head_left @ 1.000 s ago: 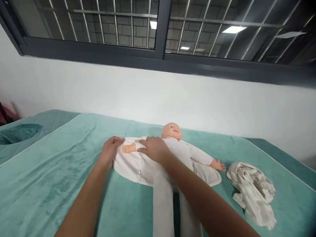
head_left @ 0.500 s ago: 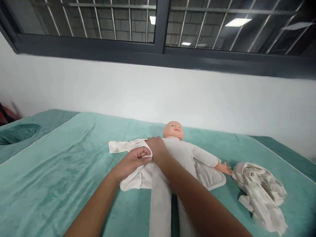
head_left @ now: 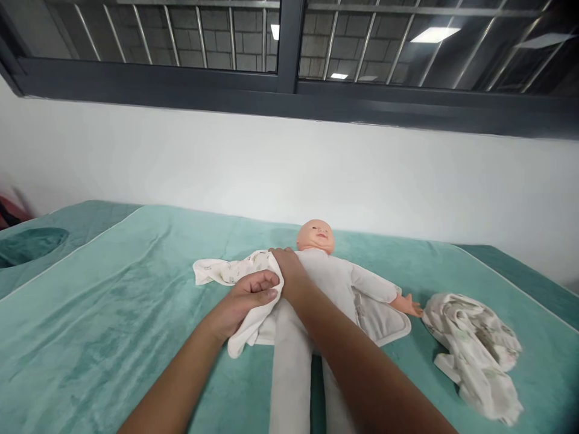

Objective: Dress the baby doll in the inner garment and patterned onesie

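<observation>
A baby doll (head_left: 325,283) with a cloth body lies on its back, head towards the wall. A white printed baby shirt (head_left: 253,264) is spread beneath it, one sleeve stretched out to the left. My left hand (head_left: 246,301) is closed on the shirt's front edge, thumb against curled fingers, and lifts it beside the doll's body. My right hand (head_left: 289,271) bends over the doll's shoulder on that side, against the lifted edge. Its fingertips are hidden, and so is the doll's arm there. The doll's other arm (head_left: 407,304) lies out to the right, its hand bare.
A crumpled printed cloth (head_left: 474,355) lies at the right, by the doll's hand. Green fabric (head_left: 113,301) covers the surface, with an oval hollow (head_left: 31,246) at the far left. Behind rises a white wall (head_left: 217,163) below a dark-framed, barred window (head_left: 289,54).
The shirt's edge has been pulled up and over towards the right hand, and its lower corner has drawn in. The outstretched sleeve has become more bunched. The view has shifted slightly.
</observation>
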Demonstrator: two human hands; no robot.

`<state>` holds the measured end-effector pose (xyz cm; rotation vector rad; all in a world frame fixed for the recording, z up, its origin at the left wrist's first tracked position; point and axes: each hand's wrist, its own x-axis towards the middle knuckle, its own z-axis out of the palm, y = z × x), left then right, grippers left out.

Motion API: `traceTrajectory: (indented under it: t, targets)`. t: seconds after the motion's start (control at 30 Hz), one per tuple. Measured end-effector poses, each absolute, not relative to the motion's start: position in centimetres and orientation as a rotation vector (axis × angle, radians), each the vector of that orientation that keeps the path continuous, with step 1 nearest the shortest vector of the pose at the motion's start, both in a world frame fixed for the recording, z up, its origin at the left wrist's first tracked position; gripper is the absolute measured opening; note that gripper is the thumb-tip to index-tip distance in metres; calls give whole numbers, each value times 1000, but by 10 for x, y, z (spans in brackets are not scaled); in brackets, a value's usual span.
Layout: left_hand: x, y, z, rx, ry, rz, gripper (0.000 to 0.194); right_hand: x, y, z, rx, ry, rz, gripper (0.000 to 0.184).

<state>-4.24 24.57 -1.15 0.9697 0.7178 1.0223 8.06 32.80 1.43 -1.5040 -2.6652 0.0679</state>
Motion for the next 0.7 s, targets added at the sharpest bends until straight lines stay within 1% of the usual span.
traceTrajectory:
  t: [0.1,0.17,0.23,0.27,0.37,0.43,0.5,0.6,0.7]
  targets:
    - [-52,252,-11,898,770,1130,28,101,317,27,-1471,-2545,62,15]
    - [-58,257,-10,832,804,1216,28,131,310,36,-1542,-2262,50,29]
    - [-62,260,-9,773,836,1301,28,169,306,41,-1772,-1883,31,39]
    - [-63,262,-9,752,846,1339,28,189,305,42,-1920,-1788,35,43]
    - [-64,264,-9,734,848,1391,27,233,303,36,-2104,-1896,217,58]
    - [-64,264,-10,742,863,1388,27,246,300,32,-2102,-2031,368,63]
    - [-63,264,-10,743,893,1384,27,250,296,29,-2057,-2120,432,63]
    - [-63,261,-10,726,919,1415,29,245,290,30,-1902,-2218,431,50]
    - [-59,261,-9,712,949,1463,30,236,285,32,-1825,-2095,542,47]
